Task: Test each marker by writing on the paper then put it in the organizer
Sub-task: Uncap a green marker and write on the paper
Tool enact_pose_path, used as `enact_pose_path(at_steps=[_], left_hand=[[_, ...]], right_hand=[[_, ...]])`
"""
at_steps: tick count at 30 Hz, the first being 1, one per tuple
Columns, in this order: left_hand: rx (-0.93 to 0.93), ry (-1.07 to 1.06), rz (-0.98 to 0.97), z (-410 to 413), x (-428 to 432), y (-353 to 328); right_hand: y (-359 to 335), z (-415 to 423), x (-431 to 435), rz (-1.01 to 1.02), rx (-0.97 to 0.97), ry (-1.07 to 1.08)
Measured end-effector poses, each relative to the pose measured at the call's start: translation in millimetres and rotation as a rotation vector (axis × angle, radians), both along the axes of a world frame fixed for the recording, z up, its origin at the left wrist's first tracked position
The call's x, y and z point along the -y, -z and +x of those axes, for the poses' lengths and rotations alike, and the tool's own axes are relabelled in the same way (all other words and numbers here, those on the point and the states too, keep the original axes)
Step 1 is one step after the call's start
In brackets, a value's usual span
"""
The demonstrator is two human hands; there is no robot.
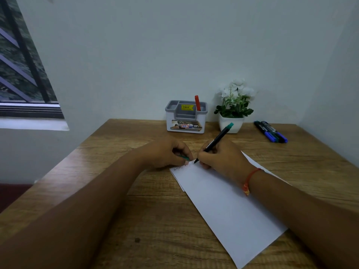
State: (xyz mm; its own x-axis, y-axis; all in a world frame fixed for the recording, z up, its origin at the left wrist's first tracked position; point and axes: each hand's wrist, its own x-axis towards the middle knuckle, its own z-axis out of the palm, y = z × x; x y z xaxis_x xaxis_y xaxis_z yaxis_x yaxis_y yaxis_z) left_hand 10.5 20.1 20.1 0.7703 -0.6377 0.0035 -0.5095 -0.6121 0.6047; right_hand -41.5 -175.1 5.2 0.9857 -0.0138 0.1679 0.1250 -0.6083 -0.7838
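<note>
step: testing in progress. The right hand (pixel 219 158) holds the slim black marker with a green end (pixel 217 139) in a writing grip, tip down on the paper's far edge next to a few small scribbles.
right fingers: pinched round the marker barrel low down, green end tilted up and away.
left hand (pixel 167 152): rests at the paper's far left corner, fingers curled round what looks like a small green cap (pixel 183 157).
paper: the white sheet of paper (pixel 229 202) lies flat and at an angle on the wooden worktop (pixel 120 191), mostly blank. The right forearm lies across it.
organizer: the grey-and-white plastic organizer (pixel 185 121) sits at the back of the worktop against the wall, well apart from the hands.
organizer contents: one red marker (pixel 197 102) stands upright in the right-hand compartment. Nothing shows in the other compartments from here.
untested: loose dark markers with blue caps (pixel 271 132) lie together at the far right of the worktop. Exact count is hard to tell.
next move (judgement): finish the stroke, lift the tip, and bring cap and marker together. Then reach forward past the white pot of white flowers (pixel 231 124) and drop the marker in the organizer.
progress (judgement): early, with one marker stored, one in hand and several left.
</note>
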Motion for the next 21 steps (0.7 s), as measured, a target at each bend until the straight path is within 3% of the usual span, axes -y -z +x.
enact_pose_path(at_steps=[21], left_hand=[[0.006,-0.005,0.038,0.5,0.3,-1.2]], right_hand=[[3.1,2.5,0.2,-0.019,0.017,0.039]])
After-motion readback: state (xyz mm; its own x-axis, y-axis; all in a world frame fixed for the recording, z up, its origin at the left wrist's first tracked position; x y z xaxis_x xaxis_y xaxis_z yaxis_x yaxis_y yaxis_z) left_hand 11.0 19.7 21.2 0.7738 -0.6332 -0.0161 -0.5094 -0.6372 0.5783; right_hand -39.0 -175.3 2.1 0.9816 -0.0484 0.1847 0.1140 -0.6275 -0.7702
